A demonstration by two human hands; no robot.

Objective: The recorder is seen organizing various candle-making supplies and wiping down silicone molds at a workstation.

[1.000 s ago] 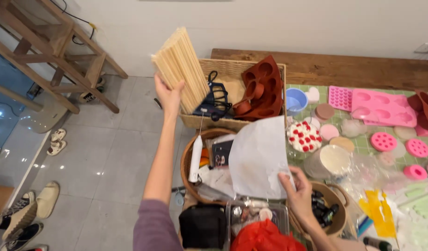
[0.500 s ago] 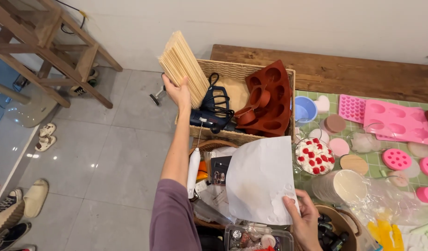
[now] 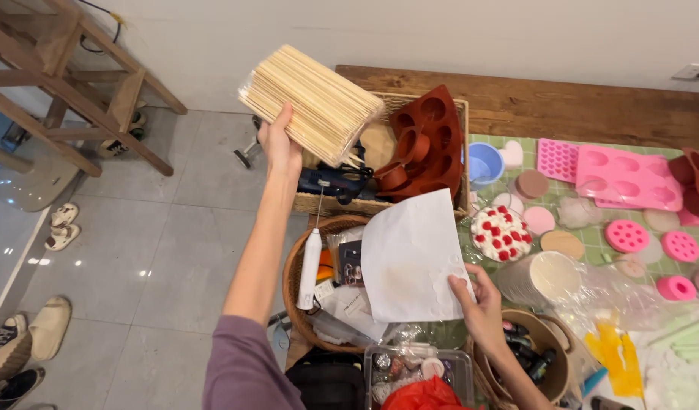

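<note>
In the upper middle of the frame, the left hand (image 3: 279,144) grips a thick bundle of wooden skewers (image 3: 313,102) above a rectangular wicker basket (image 3: 380,203) holding a brown silicone mould (image 3: 425,148). Lower centre, the right hand (image 3: 478,307) pinches a white paper sheet (image 3: 410,258) over a round basket (image 3: 292,281).

Red bag (image 3: 425,395) cut by bottom edge; right forearm too.

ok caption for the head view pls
Left hand lifts bundle of skewers; right hand holds white paper.
</note>
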